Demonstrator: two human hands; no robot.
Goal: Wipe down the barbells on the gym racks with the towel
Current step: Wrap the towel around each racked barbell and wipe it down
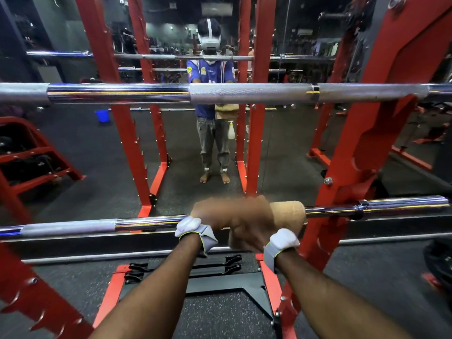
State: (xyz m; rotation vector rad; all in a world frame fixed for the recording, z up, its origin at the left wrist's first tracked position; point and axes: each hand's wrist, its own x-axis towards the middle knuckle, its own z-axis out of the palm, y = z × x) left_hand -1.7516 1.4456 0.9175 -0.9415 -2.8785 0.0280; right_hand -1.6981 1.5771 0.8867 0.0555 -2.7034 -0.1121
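Both hands are motion-blurred on the lower barbell. The left hand curls over the bare bar. Touching it, the right hand clutches the tan towel, which wraps the bar and sticks out just right of that fist, near the red rack. Beyond lies the upper barbell. Farther off, the mirrored shirt bears print too blurred to read.

A: The lower barbell, what finish?
B: Polished chrome, mirror-glossy, with a duller knurled band at lower left of the frame. The upper barbell matches: gloss beside rough knurling.
A: And the towel?
B: Soft tan cloth, matt. The rack is glossy red-painted metal; the floor, matt speckled rubber.
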